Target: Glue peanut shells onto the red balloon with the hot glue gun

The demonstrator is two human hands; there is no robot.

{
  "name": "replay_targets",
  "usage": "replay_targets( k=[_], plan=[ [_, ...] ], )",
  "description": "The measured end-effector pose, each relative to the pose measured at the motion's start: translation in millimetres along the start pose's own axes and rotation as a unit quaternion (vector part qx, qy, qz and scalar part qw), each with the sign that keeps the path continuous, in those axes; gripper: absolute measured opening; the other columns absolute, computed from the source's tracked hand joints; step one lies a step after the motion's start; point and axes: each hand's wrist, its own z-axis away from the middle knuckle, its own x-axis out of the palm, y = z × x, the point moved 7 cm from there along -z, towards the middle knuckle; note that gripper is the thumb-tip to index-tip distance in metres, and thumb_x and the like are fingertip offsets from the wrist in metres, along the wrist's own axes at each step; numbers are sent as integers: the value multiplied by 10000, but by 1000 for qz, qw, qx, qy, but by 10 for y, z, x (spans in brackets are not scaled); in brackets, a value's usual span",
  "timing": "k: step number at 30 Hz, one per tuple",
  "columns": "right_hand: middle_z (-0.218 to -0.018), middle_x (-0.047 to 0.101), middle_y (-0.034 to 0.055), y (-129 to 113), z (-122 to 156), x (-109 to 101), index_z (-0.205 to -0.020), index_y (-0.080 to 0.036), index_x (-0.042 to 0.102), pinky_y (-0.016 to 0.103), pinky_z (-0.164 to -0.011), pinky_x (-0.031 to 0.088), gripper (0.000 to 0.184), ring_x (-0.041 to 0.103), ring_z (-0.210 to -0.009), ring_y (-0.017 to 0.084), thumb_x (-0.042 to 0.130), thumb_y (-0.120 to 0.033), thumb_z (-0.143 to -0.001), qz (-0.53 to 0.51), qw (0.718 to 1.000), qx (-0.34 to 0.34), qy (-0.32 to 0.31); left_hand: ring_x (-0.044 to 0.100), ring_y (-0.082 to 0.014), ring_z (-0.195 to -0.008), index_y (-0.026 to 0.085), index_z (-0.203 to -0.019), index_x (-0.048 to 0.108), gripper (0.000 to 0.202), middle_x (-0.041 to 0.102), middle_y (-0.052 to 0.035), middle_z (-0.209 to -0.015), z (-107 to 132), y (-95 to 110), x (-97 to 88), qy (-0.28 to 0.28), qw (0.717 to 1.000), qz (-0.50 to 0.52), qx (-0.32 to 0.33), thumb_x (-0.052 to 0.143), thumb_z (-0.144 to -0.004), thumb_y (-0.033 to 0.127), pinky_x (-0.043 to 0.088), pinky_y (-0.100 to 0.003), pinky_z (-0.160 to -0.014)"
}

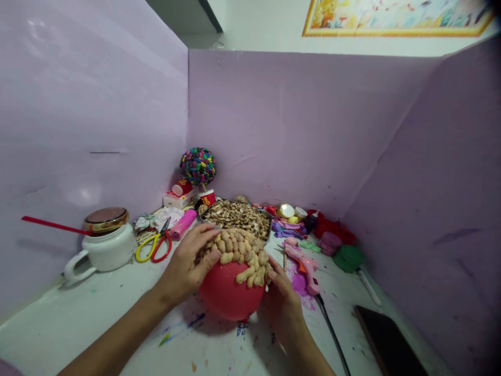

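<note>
A red balloon (230, 295) rests low over the white table, its upper part covered with peanut shells (238, 245). My left hand (198, 258) curves round the upper left of the shell layer, thumb on the front. From the right, my right hand (282, 292) presses its fingers against the lower right side of the balloon and shells. Between them the balloon is held on both sides. Some of the right fingers are hidden behind it. Just behind stands a tray of loose peanut shells (238, 216). To the right lies a pink glue gun (307, 266) with a black cord.
Left are a white mug (111, 248) with a red stick, scissors (158, 245) and a pink roll (183, 224). A multicoloured ball (198, 166) stands behind. At right lie a green lump (348, 258) and a dark phone (387, 339). Purple panels enclose the table (129, 313).
</note>
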Motion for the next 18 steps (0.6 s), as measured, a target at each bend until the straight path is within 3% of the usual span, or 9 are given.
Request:
replay_targets(
  k=[6, 18],
  plan=[
    [-1293, 514, 23, -159, 98, -46, -1162, -266, 535, 393, -941, 384, 461, 424, -1204, 248, 580, -443, -739, 144, 984, -90, 44, 419, -262, -1144, 159, -1198, 457, 426, 455, -123, -1233, 186, 91, 98, 36, 997, -46, 46, 515, -796, 289, 358, -424, -958],
    [-1351, 438, 40, -125, 255, 118, -1276, -264, 406, 418, -995, 345, 641, 392, -1233, 268, 629, -394, -689, 156, 985, -70, 4, 386, -289, -1150, 209, -1246, 377, 473, 399, -120, -1254, 391, 187, 125, 92, 993, -54, 52, 497, -789, 226, 345, -463, -951]
  ],
)
